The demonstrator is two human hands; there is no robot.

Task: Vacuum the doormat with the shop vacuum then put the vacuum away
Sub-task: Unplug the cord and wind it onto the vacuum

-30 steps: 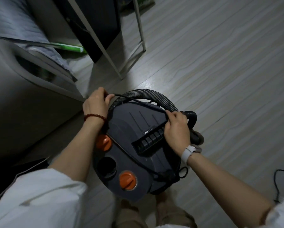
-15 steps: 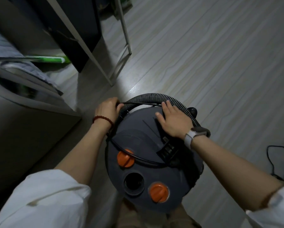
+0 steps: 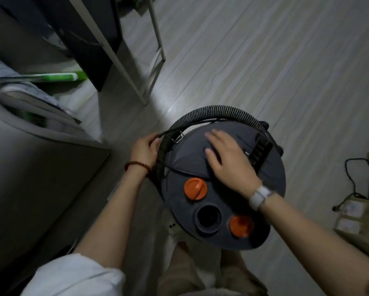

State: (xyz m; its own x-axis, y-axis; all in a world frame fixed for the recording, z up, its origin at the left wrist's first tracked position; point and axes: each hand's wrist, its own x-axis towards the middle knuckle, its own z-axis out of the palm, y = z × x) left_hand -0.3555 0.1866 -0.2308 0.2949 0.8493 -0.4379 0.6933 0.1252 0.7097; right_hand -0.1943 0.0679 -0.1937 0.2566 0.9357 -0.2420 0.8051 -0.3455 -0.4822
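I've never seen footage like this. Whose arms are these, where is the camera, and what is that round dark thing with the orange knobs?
No robot here: a person wears a wide-angle camera on the head, so you look down along their own arms. The round dark thing is a shop vacuum standing on a pale wood floor, seen from above. It has two orange caps and an open round port. A ribbed black hose curls round its far edge. The left hand, with a bead bracelet at the wrist, grips the hose and a thin black cord at the vacuum's side. The right hand, with a watch, lies flat on the lid.
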